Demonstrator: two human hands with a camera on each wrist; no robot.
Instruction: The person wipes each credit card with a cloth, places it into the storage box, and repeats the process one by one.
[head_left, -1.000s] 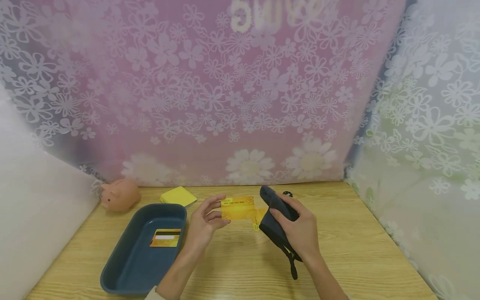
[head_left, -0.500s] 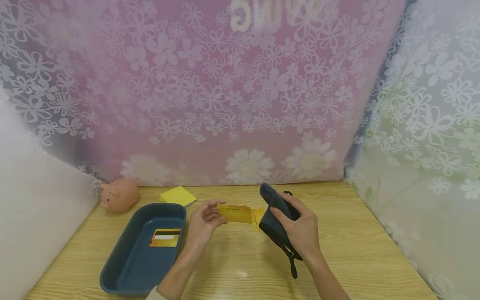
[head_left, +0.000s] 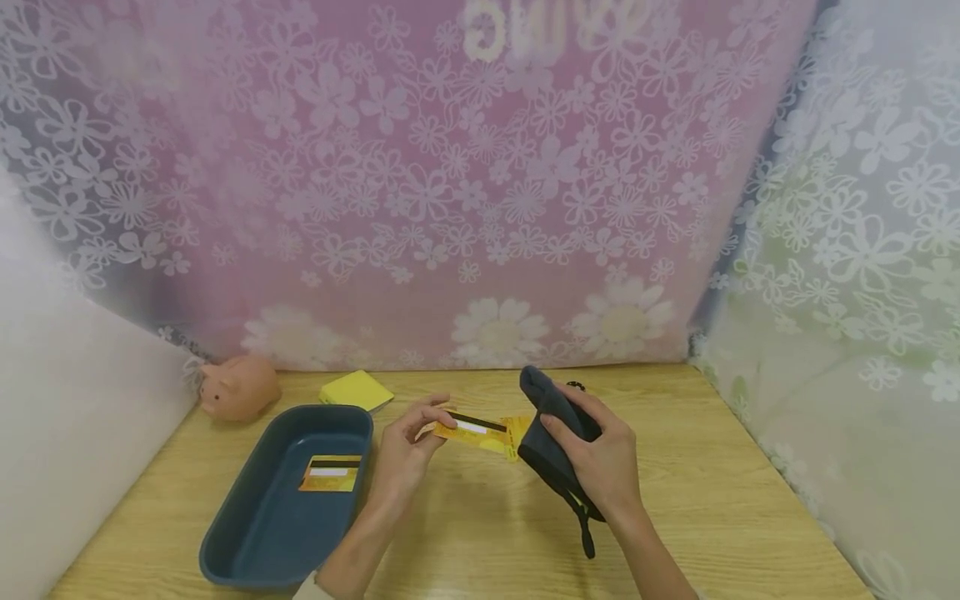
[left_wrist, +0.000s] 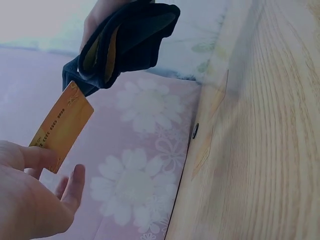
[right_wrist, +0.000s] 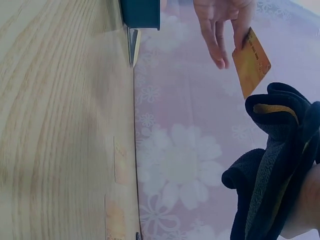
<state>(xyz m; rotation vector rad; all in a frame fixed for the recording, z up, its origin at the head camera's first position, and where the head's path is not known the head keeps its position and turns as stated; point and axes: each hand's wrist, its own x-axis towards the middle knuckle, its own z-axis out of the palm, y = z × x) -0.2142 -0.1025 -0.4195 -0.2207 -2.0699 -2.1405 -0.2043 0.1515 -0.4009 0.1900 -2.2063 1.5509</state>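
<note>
My left hand (head_left: pixel 405 446) pinches a yellow-orange bank card (head_left: pixel 477 433) between thumb and fingers. Its black stripe faces the head camera, while the left wrist view shows the numbered side of this bank card (left_wrist: pixel 66 122). To the right, my right hand (head_left: pixel 600 458) grips a folded dark fabric pouch (head_left: pixel 558 437) with a strap dangling below. Yellow-orange shows inside the folds of the pouch (right_wrist: pixel 275 145) in the right wrist view. The held card is just off the pouch's edge. Another yellow card (head_left: pixel 515 427) lies on the table behind them, partly hidden by the pouch.
A dark blue tray (head_left: pixel 225 542) on the left contains a striped bank card (head_left: pixel 331 473). Behind it are a pink piggy bank (head_left: pixel 240 389) and a yellow notepad (head_left: pixel 356 390). A small black disc (head_left: pixel 575 386) lies past the pouch. Patterned curtains enclose the wooden table (head_left: pixel 720 500).
The card in my left hand has tilted and turned over, from its numbered face to its striped face in the head view. The right hand and pouch have barely moved.
</note>
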